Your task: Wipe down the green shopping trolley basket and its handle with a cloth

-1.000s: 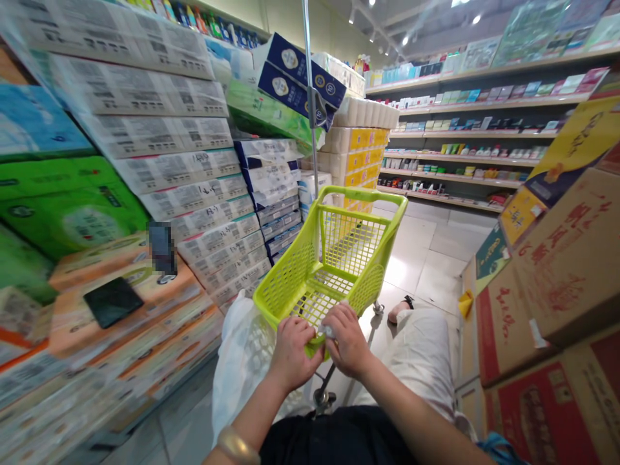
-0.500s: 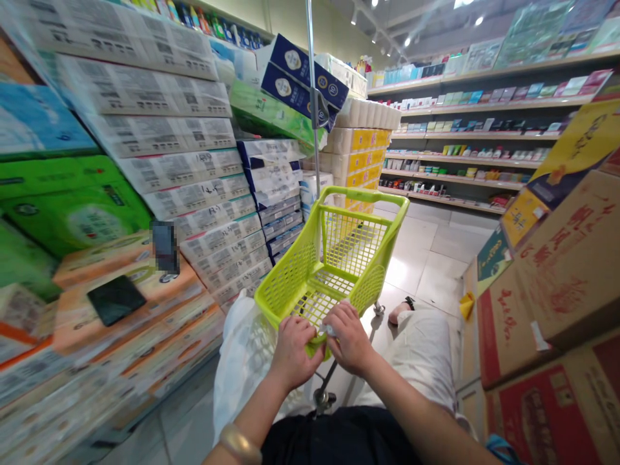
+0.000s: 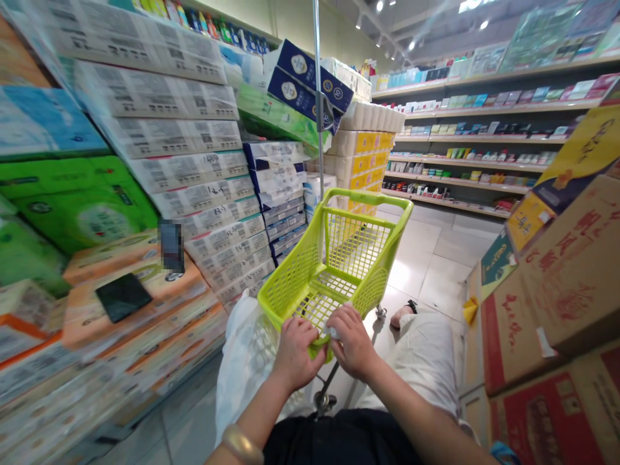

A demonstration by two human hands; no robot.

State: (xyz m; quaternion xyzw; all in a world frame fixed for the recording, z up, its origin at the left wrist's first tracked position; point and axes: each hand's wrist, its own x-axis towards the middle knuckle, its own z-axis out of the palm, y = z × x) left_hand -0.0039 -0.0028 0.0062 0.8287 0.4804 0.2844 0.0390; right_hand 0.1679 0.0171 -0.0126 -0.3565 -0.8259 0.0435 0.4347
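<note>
A lime-green shopping cart (image 3: 339,271) with lattice walls stands in front of my knees, its basket without goods. My left hand (image 3: 300,352) is closed over its near rim, fingers curled on the inside. Close beside it, my right hand (image 3: 349,339) is closed at the same rim. A small crumpled white piece (image 3: 332,332), tissue-like, shows at the right fingers. From the cart rises a thin metal pole (image 3: 318,64). Part of the near rim is hidden under both hands.
Packs of tissue (image 3: 194,135) are stacked high at left. On orange packs (image 3: 169,284) lie a dark flat device (image 3: 123,298) and a blurred-out upright phone-like object (image 3: 171,245). Cardboard boxes (image 3: 571,258) stand close at right. Stocked shelves (image 3: 465,139) line the back; tiled floor (image 3: 440,271) lies between.
The whole view has shifted slightly, so things sit a little further right in the picture. Both hands keep their place at the cart's rim.
</note>
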